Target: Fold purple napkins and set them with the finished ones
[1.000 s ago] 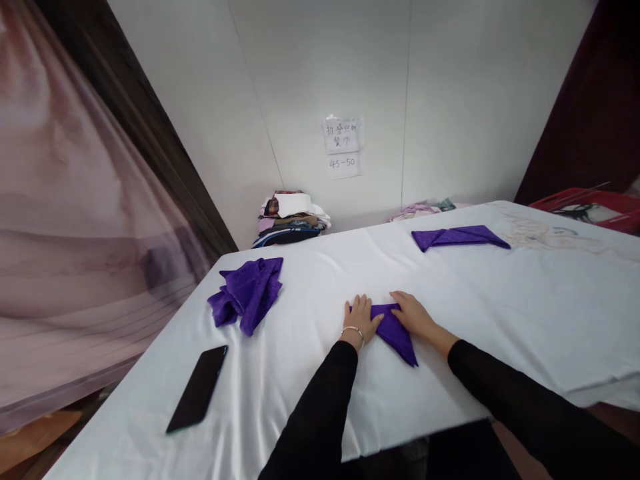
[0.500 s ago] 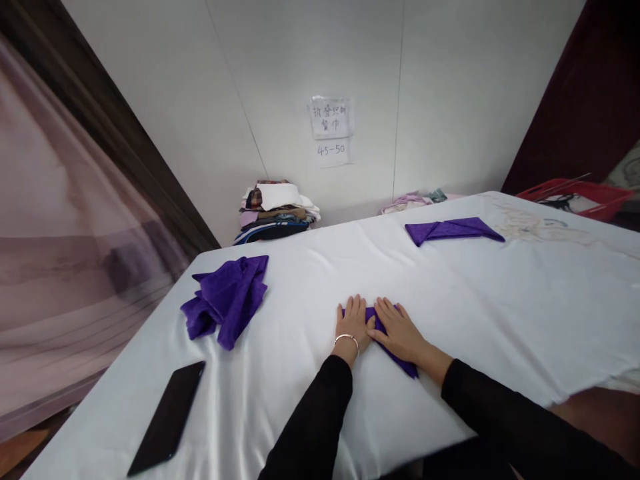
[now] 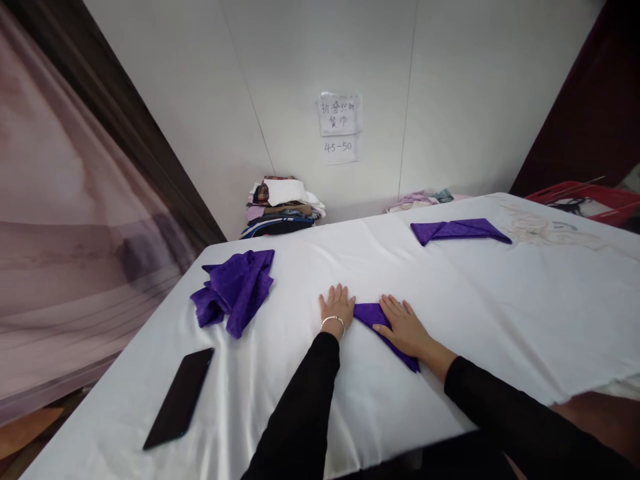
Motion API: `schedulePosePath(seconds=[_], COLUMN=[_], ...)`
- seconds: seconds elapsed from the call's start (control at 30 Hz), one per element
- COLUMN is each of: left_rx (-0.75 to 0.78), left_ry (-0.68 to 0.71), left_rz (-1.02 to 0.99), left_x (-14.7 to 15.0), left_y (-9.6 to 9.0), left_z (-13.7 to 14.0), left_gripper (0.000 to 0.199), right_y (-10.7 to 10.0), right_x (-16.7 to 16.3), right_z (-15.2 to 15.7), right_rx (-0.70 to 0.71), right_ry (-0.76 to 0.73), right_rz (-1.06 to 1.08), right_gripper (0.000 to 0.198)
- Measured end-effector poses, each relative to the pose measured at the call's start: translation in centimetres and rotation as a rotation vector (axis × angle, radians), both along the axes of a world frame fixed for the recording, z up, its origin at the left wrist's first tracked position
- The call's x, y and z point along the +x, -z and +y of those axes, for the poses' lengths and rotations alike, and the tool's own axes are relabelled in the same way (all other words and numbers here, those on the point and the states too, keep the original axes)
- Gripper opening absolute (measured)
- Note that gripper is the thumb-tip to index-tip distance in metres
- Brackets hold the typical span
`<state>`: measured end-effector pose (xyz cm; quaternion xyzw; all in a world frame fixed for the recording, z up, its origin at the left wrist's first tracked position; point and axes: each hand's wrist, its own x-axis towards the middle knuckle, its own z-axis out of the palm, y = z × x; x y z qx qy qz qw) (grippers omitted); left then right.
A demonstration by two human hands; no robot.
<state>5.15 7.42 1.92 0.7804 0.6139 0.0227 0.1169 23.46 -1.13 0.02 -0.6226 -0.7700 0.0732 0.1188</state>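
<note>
The pale wall (image 3: 310, 60) fills the view ahead of me, and a pinkish curtain (image 3: 55, 220) hangs along my left, with a dark maroon panel (image 3: 575, 100) on the far right. In front of me spreads the table (image 3: 310, 267) under its glossy white cover, softly creased, with a faint line pattern at its far right corner. My black sleeves (image 3: 300, 407) reach in over the near edge.

Past the table's far edge, a stack of folded clothes (image 3: 285, 210) sits against the wall and a lower heap of fabric (image 3: 420, 200) shows further right; beyond the right corner is a red basket (image 3: 617, 217). On the table, a crumpled purple cloth (image 3: 240, 287) lies to my left, well apart from my hands, with a flat black device (image 3: 180, 400) nearer me. A folded purple strip (image 3: 460, 230) rests toward the far right side.

My right hand (image 3: 406, 328) lies flat across the folded purple napkin (image 3: 369, 312) at the table's near middle, fingers together, thumb apart, hiding part of it. My left hand (image 3: 337, 308) rests on the white cover, fingers spread, just beside the napkin's left tip; I can't tell whether they touch. A thin bracelet (image 3: 334, 319) circles that wrist.
</note>
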Motion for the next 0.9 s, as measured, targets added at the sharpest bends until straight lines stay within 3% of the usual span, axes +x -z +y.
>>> schedulePosePath(seconds=[0.2,0.3,0.37,0.6,0.8,0.9], left_rx=[0.021,0.159,0.161,0.057,0.055,0.064], left_ry=[-0.042,0.190,0.293,0.154,0.111,0.110], left_rz=[-0.010,-0.056,-0.064,-0.015,0.011,0.016], left_x=[1.9,4.0,4.7,2.9,2.7,2.7], left_y=[-1.7,-1.3,-0.6,0.8,1.3,1.4], left_z=[-0.1,-1.6,-2.1,0.0,1.5,1.6], left_gripper=[0.058,0.057,0.056,0.058,0.056,0.055], right_y=[-0.3,-0.3,-0.2,-0.2,-0.6,-0.8], right_x=[-0.1,-0.1,-0.1,-0.1,0.6,1.0], right_z=[-0.2,-0.2,-0.2,-0.6,-4.1,-6.4], right_rx=[-0.004,-0.002,-0.001,0.031,0.033,0.015], right_ry=[0.002,-0.005,-0.010,-0.026,-0.283,-0.337], right_rz=[-0.014,-0.022,-0.032,-0.085,-0.071,-0.054], right_gripper=[0.076,0.075,0.073,0.071,0.067,0.069])
